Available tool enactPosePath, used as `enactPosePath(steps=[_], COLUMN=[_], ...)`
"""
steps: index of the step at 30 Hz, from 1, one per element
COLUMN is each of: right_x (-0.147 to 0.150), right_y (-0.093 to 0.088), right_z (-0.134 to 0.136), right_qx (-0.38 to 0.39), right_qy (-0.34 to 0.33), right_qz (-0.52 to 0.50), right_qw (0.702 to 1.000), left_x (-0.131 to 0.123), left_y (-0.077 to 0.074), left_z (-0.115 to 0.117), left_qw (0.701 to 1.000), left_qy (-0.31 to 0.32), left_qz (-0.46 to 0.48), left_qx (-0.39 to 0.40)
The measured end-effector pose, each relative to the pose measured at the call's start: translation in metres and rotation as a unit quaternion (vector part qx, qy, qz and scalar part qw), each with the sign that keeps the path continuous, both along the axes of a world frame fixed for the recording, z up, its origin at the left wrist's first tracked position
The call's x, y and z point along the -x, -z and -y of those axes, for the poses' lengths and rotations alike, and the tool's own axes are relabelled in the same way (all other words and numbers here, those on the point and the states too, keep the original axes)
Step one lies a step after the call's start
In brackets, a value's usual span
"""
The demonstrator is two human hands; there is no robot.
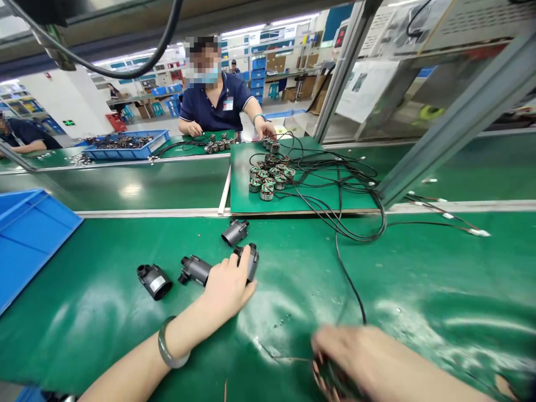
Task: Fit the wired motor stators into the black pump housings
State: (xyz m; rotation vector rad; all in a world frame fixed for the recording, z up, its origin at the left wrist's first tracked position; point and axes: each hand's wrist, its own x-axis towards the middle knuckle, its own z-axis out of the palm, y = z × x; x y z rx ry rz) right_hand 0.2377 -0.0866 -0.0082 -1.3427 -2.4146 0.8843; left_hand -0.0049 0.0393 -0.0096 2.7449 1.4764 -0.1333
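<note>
My left hand [230,285] reaches across the green work surface, its fingers and thumb closed about a black plastic housing [253,261]. Just beside that hand lies a second black housing [196,270] with a side spout. Another housing [235,232] sits behind it, and one with a white label [157,283] is farther left. Low on the right, my right hand [352,357] is smeared by motion and curled over something dark. A black cable [350,276] runs down to it; the rest of what it grips is mostly hidden.
A raised green board [247,204] carries several small wired motor parts [268,177], their cables trailing right. A blue bin [33,240] stands at left. Across the bench a masked co-worker [213,103] handles similar parts near a blue tray [125,151]. A metal post [452,117] slants at right.
</note>
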Motion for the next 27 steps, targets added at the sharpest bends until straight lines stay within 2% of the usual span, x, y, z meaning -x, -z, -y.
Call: enactPosePath(steps=[2,5,8,11,13,17,23,25,27], right_x=[-0.003,-0.013,-0.024,-0.032,-0.032,-0.020,0.008,0.011,0.008], right_y=[-0.002,0.017,0.036,0.042,0.043,0.044,0.051,0.051,0.049], right_z=[-0.032,-0.060,-0.064,-0.061,-0.062,-0.068,-0.068,-0.067,-0.068], right_qx=[-0.002,0.000,0.021,0.042,0.051,0.042,-0.001,-0.011,-0.012], right_qy=[0.039,0.077,0.063,0.045,0.037,0.021,0.098,0.097,0.064], right_qz=[0.022,0.008,-0.057,-0.118,-0.144,-0.166,-0.097,-0.086,-0.097], right_qw=[0.999,0.997,0.996,0.991,0.988,0.985,0.991,0.992,0.993], left_x=[0.003,0.010,0.014,0.010,0.004,-0.008,-0.007,-0.003,0.001], left_y=[-0.004,-0.015,-0.029,-0.035,-0.033,-0.018,0.002,0.006,0.011], left_z=[0.001,0.005,0.010,0.014,0.015,0.014,0.012,0.013,0.015], left_qw=[1.000,0.998,0.990,0.966,0.953,0.926,0.844,0.834,0.830], left_qy=[-0.002,0.003,0.015,0.019,0.020,0.037,0.011,0.009,0.018], left_qz=[0.022,0.059,0.136,0.246,0.281,0.355,0.491,0.503,0.510], left_qx=[0.001,0.004,0.026,0.081,0.108,0.123,0.216,0.227,0.228])
